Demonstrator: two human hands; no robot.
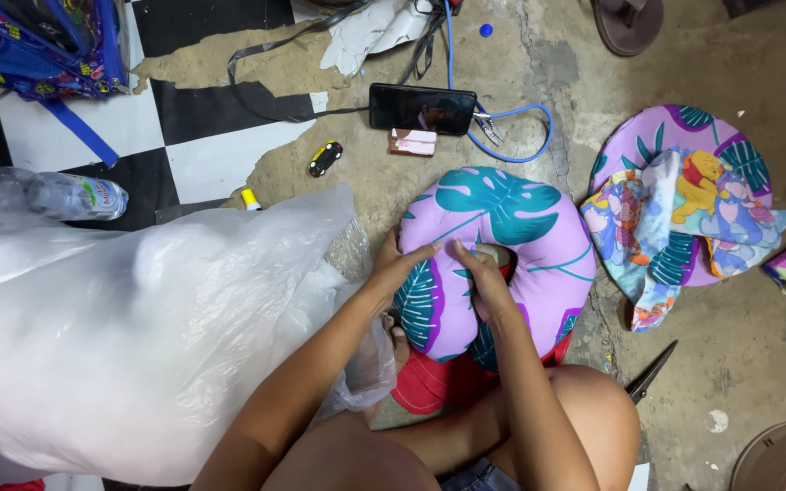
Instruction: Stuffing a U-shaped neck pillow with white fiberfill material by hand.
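The right hand (487,284) pinches the inner edge of a neck pillow (502,259), fingers narrow and pressed together at the small opening in the seam. The left hand (399,259) lies flat on the pillow's left arm with open fingers; it holds nothing, it only presses the cloth, apparently to keep the pillow steady against the person's lap. The pillow rests on the knees and on something red (429,382) just under the hands, so the seam faces up where both hands can reach it.

The pillow is a fat curved horseshoe shape, the cloth smooth and stretched, purple with big teal leaves. It looks full and soft.

Just to the left of the hands stands a very large clear plastic bag (129,336), thin and wrinkled, full of white fluffy stuffing; it touches the left forearm. To the right of the grip lie flat unfilled covers (684,209), one in the same leaf cloth and one with cartoon pictures, loose and crumpled on the rough concrete floor (757,345). Scissors (652,371) lie near the right knee. Beyond the pillow a dark phone (422,108) leans up with a blue cable (520,136) beside it. Far to the left lies a clear water bottle (47,195).
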